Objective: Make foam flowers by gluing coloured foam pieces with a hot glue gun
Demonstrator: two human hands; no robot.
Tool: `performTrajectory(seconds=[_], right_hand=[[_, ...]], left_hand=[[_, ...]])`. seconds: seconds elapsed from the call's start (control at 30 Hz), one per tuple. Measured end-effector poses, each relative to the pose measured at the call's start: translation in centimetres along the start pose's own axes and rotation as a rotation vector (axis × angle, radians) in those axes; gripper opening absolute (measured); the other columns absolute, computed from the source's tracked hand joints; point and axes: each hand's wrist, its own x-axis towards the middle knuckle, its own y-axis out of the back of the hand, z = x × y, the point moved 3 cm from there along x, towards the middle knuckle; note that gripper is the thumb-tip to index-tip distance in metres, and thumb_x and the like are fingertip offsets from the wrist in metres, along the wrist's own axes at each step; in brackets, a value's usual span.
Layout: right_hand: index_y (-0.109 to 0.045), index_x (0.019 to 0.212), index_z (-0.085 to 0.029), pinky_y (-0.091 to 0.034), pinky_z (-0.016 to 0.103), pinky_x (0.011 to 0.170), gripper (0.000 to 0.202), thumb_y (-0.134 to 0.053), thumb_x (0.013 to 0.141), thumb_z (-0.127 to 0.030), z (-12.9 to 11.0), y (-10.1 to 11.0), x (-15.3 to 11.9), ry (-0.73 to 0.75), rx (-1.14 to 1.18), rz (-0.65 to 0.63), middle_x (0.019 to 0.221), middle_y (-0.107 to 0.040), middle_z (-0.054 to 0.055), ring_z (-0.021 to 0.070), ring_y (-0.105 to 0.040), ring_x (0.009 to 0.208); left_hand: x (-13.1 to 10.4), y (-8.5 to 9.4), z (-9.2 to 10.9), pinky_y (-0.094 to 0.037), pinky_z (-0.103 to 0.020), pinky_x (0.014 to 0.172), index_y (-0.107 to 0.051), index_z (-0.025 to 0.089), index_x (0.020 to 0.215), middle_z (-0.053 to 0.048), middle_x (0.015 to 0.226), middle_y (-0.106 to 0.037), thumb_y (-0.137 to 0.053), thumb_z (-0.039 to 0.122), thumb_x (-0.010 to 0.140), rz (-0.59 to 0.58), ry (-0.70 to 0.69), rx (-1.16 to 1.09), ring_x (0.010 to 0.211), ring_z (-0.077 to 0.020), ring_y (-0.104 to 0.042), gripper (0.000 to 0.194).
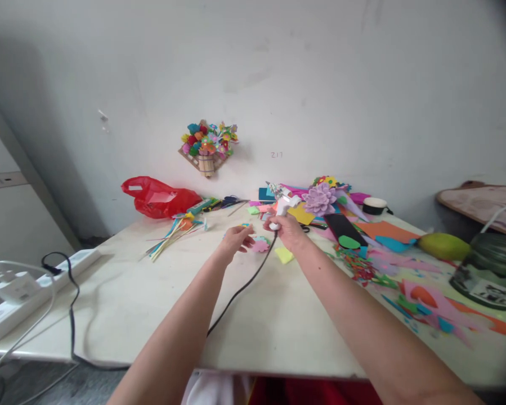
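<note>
Right hand (290,229): grips the glue gun (283,209), mid-frame, its handle leaning slightly right.
Left hand (237,241): my fingers curl loosely; I cannot tell whether they pinch anything.
Pink flower (261,245): just right of my left fingertips.
Desk (160,298): roomier lower left; scraps (359,268) crowd right.

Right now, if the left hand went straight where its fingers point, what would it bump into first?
Probably the pink flower-shaped piece, just beyond the left hand. Depth is unclear, though: it might pass above that and meet the right hand, which holds the white glue gun.
</note>
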Motion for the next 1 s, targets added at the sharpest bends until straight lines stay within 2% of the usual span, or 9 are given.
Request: performTrajectory(seconds=[0.07, 0.17, 0.27, 0.37, 0.5, 0.63, 0.8, 1.0], right_hand=[[-0.047, 0.065, -0.015, -0.042, 0.026, 0.050, 0.015, -0.051, 0.051, -0.015, 0.1, 1.7, -0.1, -0.042, -0.033, 0.034, 0.051, -0.050, -0.003, 0.0100, -0.049, 0.046], [-0.044, 0.063, -0.017, -0.041, 0.025, 0.046, 0.015, -0.051, 0.049, -0.015, 0.4, 3.6, -0.2, -0.029, -0.078, 0.084, 0.053, -0.049, -0.004, 0.0083, -0.046, 0.043], [-0.045, 0.064, -0.017, -0.039, 0.022, 0.046, 0.020, -0.057, 0.049, -0.016, 0.6, 4.8, 0.1, 0.044, -0.116, 0.131, 0.058, -0.051, -0.004, 0.0069, -0.045, 0.046], [-0.049, 0.071, -0.017, -0.041, 0.023, 0.050, 0.027, -0.063, 0.048, -0.020, 0.6, 5.6, 0.3, 0.100, -0.114, 0.180, 0.066, -0.054, -0.003, 0.0084, -0.049, 0.054], [-0.052, 0.072, -0.016, -0.043, 0.024, 0.054, 0.030, -0.067, 0.048, -0.027, 0.8, 6.2, 0.2, 0.086, -0.162, 0.225, 0.068, -0.054, -0.001, 0.0098, -0.050, 0.059], [-0.053, 0.069, -0.014, -0.043, 0.024, 0.055, 0.029, -0.067, 0.047, -0.027, 0.7, 6.5, -0.1, 0.079, -0.219, 0.250, 0.066, -0.053, -0.001, 0.0098, -0.050, 0.059], [-0.054, 0.067, -0.014, -0.043, 0.023, 0.053, 0.025, -0.065, 0.048, -0.026, 0.5, 6.4, -0.2, 0.077, -0.250, 0.224, 0.063, -0.053, -0.002, 0.0096, -0.049, 0.057], [-0.055, 0.069, -0.013, -0.041, 0.021, 0.049, 0.024, -0.065, 0.049, -0.021, 0.6, 6.3, -0.4, 0.067, -0.228, 0.225, 0.063, -0.054, -0.002, 0.0083, -0.048, 0.054]], left_hand=[[0.7, 0.6, -1.2, -0.035, -0.019, 0.041, -0.056, 0.014, 0.061, -0.005, 0.056, -0.059, -0.062, 0.035, 0.062, 0.121, 0.022, 0.126, 0.047, -0.0112, -0.051, 0.022], [1.9, 0.9, -2.6, -0.034, -0.020, 0.044, -0.055, 0.017, 0.052, -0.001, 0.048, -0.053, -0.067, 0.026, 0.056, 0.206, 0.071, 0.293, 0.048, -0.0122, -0.049, 0.015], [2.8, 0.7, -2.7, -0.037, -0.023, 0.056, -0.058, 0.020, 0.054, -0.001, 0.055, -0.056, -0.071, 0.028, 0.049, 0.268, 0.035, 0.513, 0.065, -0.0171, -0.054, 0.016], [3.1, 0.0, -2.3, -0.037, -0.027, 0.069, -0.060, 0.022, 0.063, -0.002, 0.070, -0.060, -0.073, 0.035, 0.045, 0.282, -0.041, 0.674, 0.082, -0.0221, -0.054, 0.026], [3.0, -1.4, -2.3, -0.034, -0.033, 0.079, -0.060, 0.022, 0.068, -0.007, 0.078, -0.059, -0.073, 0.040, 0.044, 0.305, -0.122, 0.739, 0.096, -0.0286, -0.047, 0.033], [2.7, -2.2, -2.9, -0.031, -0.036, 0.083, -0.058, 0.021, 0.064, -0.009, 0.083, -0.058, -0.073, 0.038, 0.043, 0.335, -0.134, 0.726, 0.103, -0.0308, -0.041, 0.031], [2.5, -2.4, -3.1, -0.031, -0.036, 0.083, -0.058, 0.020, 0.068, -0.009, 0.082, -0.058, -0.072, 0.038, 0.044, 0.333, -0.136, 0.742, 0.100, -0.0296, -0.043, 0.033], [2.8, -2.3, -3.6, -0.034, -0.030, 0.075, -0.057, 0.019, 0.061, -0.007, 0.077, -0.059, -0.068, 0.034, 0.052, 0.391, -0.166, 0.758, 0.089, -0.0241, -0.048, 0.021]])
